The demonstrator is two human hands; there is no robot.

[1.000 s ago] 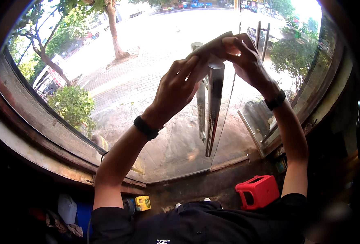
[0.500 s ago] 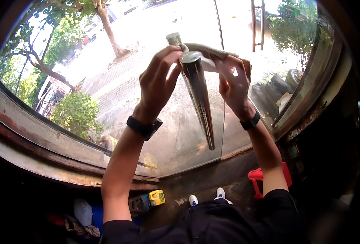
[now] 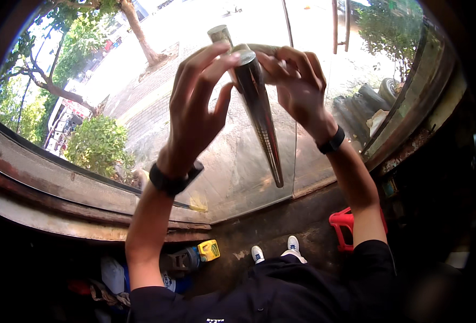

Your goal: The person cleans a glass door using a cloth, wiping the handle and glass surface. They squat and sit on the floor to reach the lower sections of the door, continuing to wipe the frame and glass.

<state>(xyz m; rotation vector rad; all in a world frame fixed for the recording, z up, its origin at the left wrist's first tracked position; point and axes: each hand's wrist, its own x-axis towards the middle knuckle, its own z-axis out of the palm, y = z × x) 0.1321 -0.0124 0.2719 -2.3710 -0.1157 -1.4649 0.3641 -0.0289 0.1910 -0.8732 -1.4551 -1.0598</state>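
A shiny metal tube-shaped door handle [image 3: 260,121] stands out from the glass door in front of me, its flat round end uppermost. Behind that upper end passes a pale grey-green cloth [image 3: 263,49]. My right hand [image 3: 301,91] has its fingers curled on the cloth to the right of the handle. At the handle's left, my left hand [image 3: 199,105] is raised with fingers stretched to the upper end and thumb apart; its fingertips are slightly blurred. A second short metal end [image 3: 219,34] shows just beyond the left fingers.
Beyond the glass door [image 3: 238,194] are trees and paving. A red plastic stool [image 3: 343,220] stands at the lower right. On the lower left are a yellow jug [image 3: 209,250], a dark container [image 3: 181,261] and a whitish container [image 3: 112,274].
Both hands have moved up a little in the picture, the left one also leftward. The left fingers have loosened from the cloth, and less of the cloth shows at the right.
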